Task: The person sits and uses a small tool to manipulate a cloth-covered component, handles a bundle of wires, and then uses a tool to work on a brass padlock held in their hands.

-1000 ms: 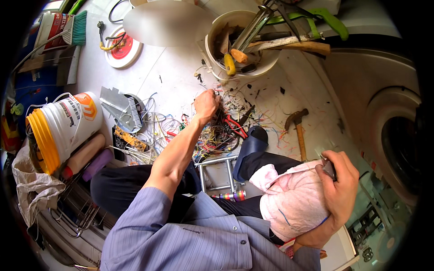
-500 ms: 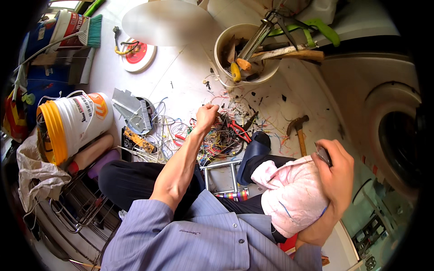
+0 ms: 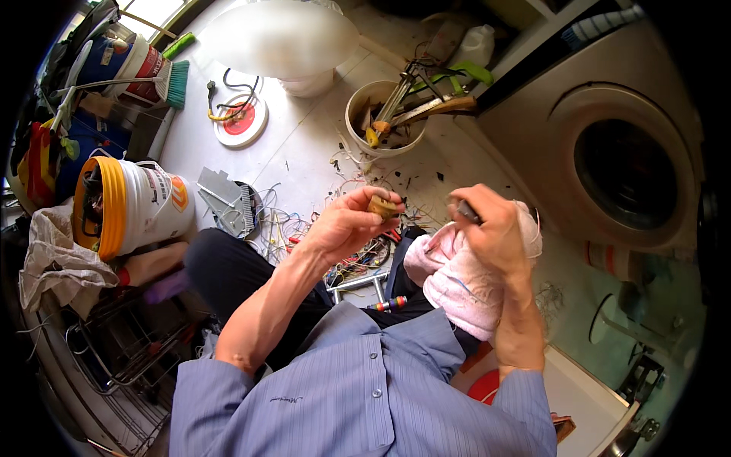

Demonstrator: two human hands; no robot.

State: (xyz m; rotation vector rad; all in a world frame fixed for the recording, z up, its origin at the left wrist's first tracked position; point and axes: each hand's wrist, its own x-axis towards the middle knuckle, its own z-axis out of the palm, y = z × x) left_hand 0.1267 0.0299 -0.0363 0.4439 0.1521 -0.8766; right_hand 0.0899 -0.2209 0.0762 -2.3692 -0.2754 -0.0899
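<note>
A front-loading washing machine (image 3: pixel 624 164) fills the far right of the scene, its round dark door facing the tiled floor (image 3: pixel 304 145). At the far middle a pale, blurred dome-shaped object (image 3: pixel 278 38) hangs in front of the view, and just right of it stands a cream bucket (image 3: pixel 364 103) crammed with long-handled tools. On the left a white tub with an orange rim (image 3: pixel 126 206) lies tipped on its side, with a crumpled grey cloth (image 3: pixel 53 259) near it and a wire rack (image 3: pixel 114 343) nearer still. Far left, a green-bristled brush (image 3: pixel 177 82) leans among paint cans, and a round white and red disc (image 3: pixel 241 122) with a cable coiled on it lies on the floor to its right. The person sits with dark-trousered legs out, blue striped shirt (image 3: pixel 365 388) at the near edge, and a pink cloth (image 3: pixel 464 278) lies over the right knee. Between the legs and the bucket spreads a tangle of coloured wires (image 3: pixel 304 228), beside a grey metal bracket (image 3: pixel 221 194). The left hand (image 3: pixel 346 225) is raised over the wires, thumb and fingertips pinched narrowly on a small brownish round piece (image 3: pixel 383 206). The right hand (image 3: pixel 495 228) is just right of it, above the pink cloth, fingers curled tight around a small dark tool (image 3: pixel 466 211), of which only the tip shows.
</note>
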